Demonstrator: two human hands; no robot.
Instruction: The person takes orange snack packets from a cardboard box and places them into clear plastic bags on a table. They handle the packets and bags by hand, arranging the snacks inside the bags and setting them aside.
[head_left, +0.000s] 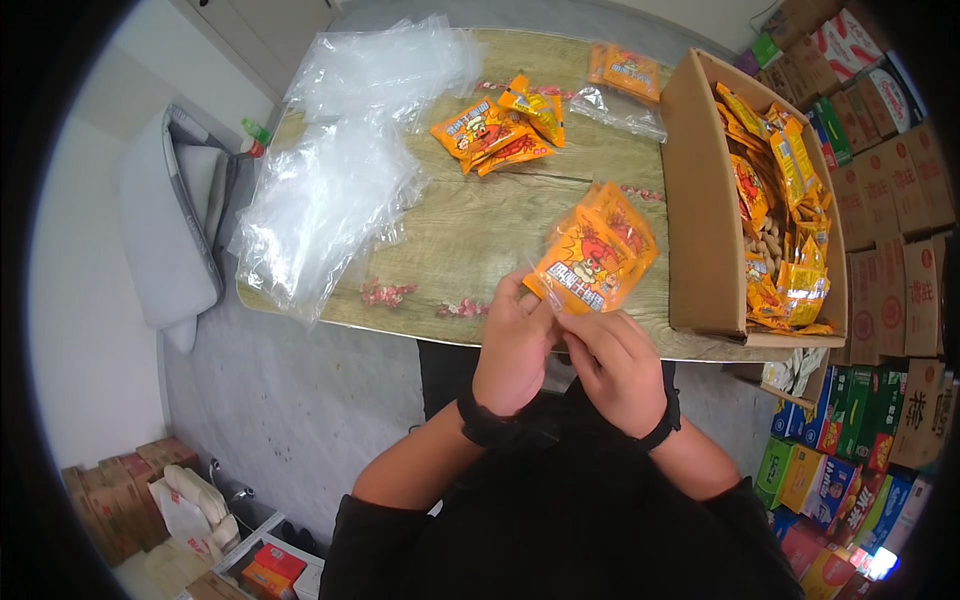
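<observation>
Both hands hold a clear zip-top bag (553, 295) by its mouth at the table's front edge. Orange snack packets (592, 255) printed with a red cartoon crayfish fill the bag, which points away from me. My left hand (512, 349) grips the left end of the mouth, its thumb on the plastic. The fingers of my right hand (619, 364) pinch the same edge beside it. Beyond the bag lies a loose pile of orange packets (480, 135). A second bag (619, 109) with orange packets in it rests at the back right, its clear end towards me.
Flat clear bags (330, 202) are heaped along the left of the wood-patterned table (465, 247). An open cardboard box (694, 202) of loose orange packets stands at the right edge. Stacked cartons (900, 187) line the right side. A grey folded cushion (169, 225) stands left of the table.
</observation>
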